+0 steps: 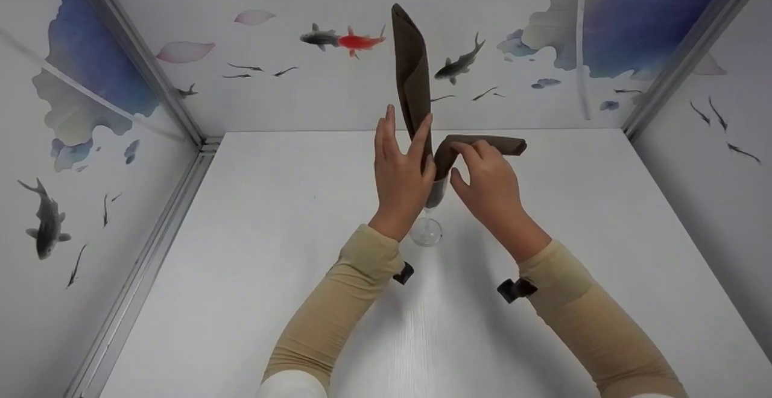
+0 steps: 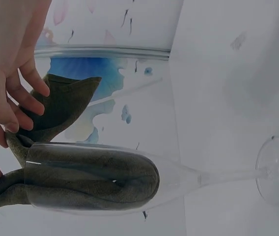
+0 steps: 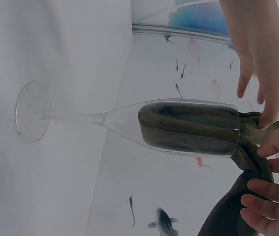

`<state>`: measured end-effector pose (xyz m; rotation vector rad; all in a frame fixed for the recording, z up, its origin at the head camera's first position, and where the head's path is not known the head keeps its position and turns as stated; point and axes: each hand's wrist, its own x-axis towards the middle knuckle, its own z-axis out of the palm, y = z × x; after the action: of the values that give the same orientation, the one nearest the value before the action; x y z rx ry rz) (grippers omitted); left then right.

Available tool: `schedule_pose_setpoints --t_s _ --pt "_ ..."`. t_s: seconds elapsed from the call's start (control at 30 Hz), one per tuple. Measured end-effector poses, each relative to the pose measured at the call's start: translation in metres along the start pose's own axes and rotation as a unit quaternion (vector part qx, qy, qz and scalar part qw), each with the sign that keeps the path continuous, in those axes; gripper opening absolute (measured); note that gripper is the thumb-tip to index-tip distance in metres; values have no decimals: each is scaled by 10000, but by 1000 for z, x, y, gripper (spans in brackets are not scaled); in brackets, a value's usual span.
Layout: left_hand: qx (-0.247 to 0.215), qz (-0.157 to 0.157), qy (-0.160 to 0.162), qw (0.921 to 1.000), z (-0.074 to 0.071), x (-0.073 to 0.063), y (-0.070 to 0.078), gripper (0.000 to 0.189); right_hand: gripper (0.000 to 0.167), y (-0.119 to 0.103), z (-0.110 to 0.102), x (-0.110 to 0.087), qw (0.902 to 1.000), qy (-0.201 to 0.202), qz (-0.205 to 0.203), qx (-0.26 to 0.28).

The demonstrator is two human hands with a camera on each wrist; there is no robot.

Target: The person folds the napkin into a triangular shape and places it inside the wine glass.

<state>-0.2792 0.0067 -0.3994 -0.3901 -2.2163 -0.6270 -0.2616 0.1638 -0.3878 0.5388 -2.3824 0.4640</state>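
Note:
A dark brown cloth napkin (image 1: 413, 66) is folded with its middle tucked down into a clear champagne flute (image 2: 179, 169). One rolled end stands tall above the rim. The other end (image 1: 503, 143) bends over to the right. My left hand (image 1: 401, 172) is beside the upright end, fingers extended, with the thumb touching the cloth close above the rim. My right hand (image 1: 491, 178) has its fingers curled over the bent end, also visible in the right wrist view, where the right fingers (image 3: 262, 196) lie across the dark cloth.
The flute's round foot (image 1: 426, 233) rests on a white table (image 1: 271, 253). White panels painted with fish, petals and blue leaves enclose the back and sides, with a metal frame strip (image 1: 151, 265) on the left. Small black devices (image 1: 517, 290) are worn at both wrists.

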Motion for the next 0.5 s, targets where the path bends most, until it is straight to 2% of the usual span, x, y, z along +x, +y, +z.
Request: schedule_pose_setpoints --t_s 0.13,0.33,0.5 --pt "742 417 -11 9964 -2 1 -1 55 33 2 0 -2 10000 17 -6 -32" --pt "1241 908 -289 9877 -4 1 -4 38 34 4 -1 -5 10000 18 10 1" --pt "1682 1285 -197 9771 -4 -1 -6 31 35 8 -1 -7 10000 22 -18 -31"
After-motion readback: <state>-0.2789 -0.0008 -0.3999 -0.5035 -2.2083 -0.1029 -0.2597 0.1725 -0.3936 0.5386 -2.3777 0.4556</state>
